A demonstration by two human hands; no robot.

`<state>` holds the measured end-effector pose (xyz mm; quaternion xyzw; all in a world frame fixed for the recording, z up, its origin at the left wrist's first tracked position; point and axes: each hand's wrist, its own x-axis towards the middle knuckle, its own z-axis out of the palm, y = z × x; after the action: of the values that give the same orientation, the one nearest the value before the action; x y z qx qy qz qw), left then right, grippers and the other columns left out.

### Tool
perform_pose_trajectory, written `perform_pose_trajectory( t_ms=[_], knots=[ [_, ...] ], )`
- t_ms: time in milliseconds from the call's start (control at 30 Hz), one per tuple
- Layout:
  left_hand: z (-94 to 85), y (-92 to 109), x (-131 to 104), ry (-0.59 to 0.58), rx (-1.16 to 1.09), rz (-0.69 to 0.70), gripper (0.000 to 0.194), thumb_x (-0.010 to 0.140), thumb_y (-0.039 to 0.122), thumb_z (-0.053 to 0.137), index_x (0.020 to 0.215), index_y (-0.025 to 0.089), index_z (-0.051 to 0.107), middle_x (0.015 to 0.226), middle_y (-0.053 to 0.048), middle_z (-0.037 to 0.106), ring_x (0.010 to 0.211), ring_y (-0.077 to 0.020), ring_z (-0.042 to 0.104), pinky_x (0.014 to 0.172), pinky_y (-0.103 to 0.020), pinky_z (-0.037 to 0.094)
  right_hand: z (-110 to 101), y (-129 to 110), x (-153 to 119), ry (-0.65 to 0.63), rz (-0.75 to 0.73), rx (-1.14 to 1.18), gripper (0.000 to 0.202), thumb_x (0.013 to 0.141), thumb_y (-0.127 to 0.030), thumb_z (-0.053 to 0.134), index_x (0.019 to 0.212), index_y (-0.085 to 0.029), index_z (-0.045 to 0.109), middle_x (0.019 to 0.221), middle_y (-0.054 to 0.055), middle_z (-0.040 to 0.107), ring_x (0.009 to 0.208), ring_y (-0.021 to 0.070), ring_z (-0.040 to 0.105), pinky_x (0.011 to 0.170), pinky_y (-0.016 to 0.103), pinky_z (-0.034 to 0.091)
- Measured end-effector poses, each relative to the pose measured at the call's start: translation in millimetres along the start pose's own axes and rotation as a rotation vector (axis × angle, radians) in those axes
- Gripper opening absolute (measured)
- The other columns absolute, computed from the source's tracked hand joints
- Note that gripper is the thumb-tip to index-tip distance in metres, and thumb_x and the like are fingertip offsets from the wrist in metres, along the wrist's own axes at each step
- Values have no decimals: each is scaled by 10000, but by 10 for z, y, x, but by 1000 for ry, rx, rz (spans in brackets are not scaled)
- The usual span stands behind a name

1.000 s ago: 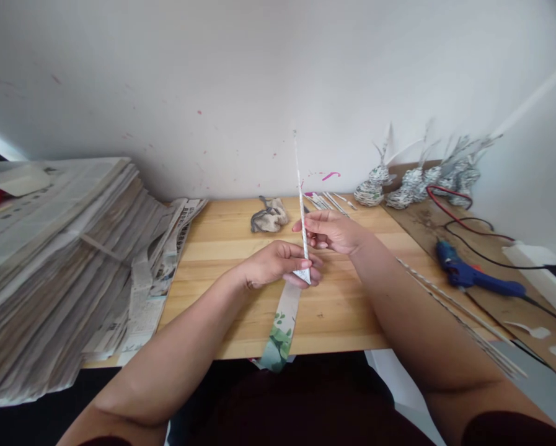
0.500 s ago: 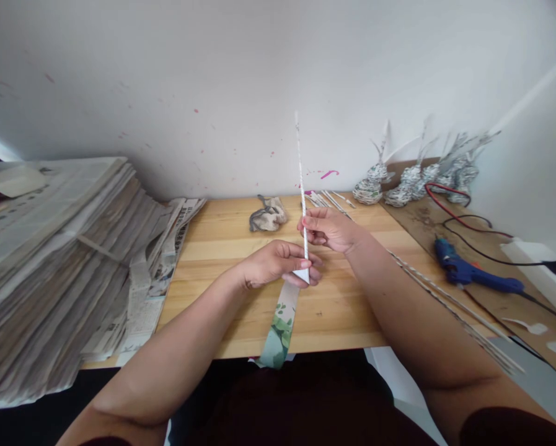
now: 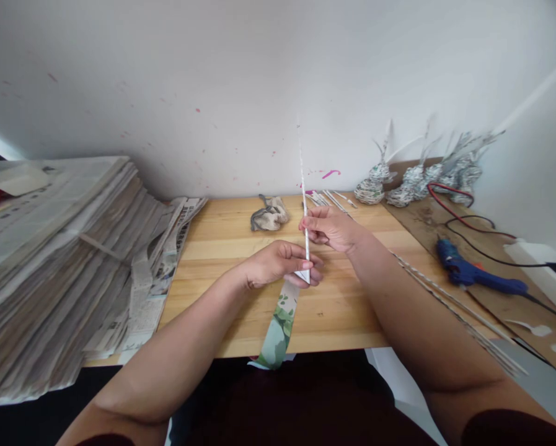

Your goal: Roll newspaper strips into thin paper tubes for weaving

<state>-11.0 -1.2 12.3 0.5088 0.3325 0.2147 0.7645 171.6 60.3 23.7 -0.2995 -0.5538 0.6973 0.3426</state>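
A thin rolled paper stick (image 3: 304, 193) stands almost upright between my hands, white with small dark specks. My left hand (image 3: 278, 265) pinches its lower end, where the roll widens into a flat strip of paper. That strip, a paper strip with green leaf print (image 3: 280, 331), hangs below my left hand over the table's front edge. A little higher, my right hand (image 3: 328, 228) is closed on the stick between thumb and fingers. Parts of both hands' fingers are hidden behind the stick.
A tall newspaper stack (image 3: 64, 266) fills the left side, with loose newspaper strips (image 3: 159, 279) beside it. A crumpled cloth (image 3: 271, 214) lies at the back. To the right are a blue hot glue gun (image 3: 475, 269), woven paper figures (image 3: 414, 183) and long paper sticks (image 3: 454, 303).
Both hands keep their grip on the paper stick in nearly the same place. The hanging strip's lower end has swung slightly left, and the whole view has shifted a little.
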Motion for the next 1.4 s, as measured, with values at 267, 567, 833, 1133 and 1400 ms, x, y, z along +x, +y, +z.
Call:
perform_pose_trajectory(
  t_ms=[267,567,833,1133,1400],
  knots=[
    [-38,-30,11,-50,-13,51,368,784,343,755,1066,111,709,952,-156,749,874,-220,721,802,-366,564,-24,-61,-73,-182,46,-70,309,757,-418,767,840,-125,713,559,-18,540,480,60,440,370,163,237],
    [-40,-42,16,-55,-36,56,377,781,343,760,1071,107,707,947,-160,749,878,-225,721,794,-365,566,-23,-57,-69,-141,54,-84,332,772,-444,752,849,-124,709,543,-19,536,445,51,406,360,166,194],
    [-47,-64,33,-60,-68,54,379,764,333,777,1064,113,705,949,-160,747,877,-227,722,789,-370,567,-11,-24,-35,-70,30,-99,315,693,-415,819,702,-130,684,534,-28,513,451,48,387,363,171,200],
    [-46,-38,19,-47,-62,68,343,781,338,760,1026,103,709,912,-144,740,834,-219,719,753,-352,566,-24,-43,-67,-183,25,-141,360,825,-456,703,938,-115,730,597,-7,544,528,64,471,399,163,257],
    [-42,-33,19,-24,-43,105,377,787,397,742,1021,105,694,981,-169,719,852,-243,712,676,-342,581,65,-40,-50,-135,19,-146,410,821,-521,682,945,-130,689,603,-18,562,493,56,465,406,176,258]
  ],
)
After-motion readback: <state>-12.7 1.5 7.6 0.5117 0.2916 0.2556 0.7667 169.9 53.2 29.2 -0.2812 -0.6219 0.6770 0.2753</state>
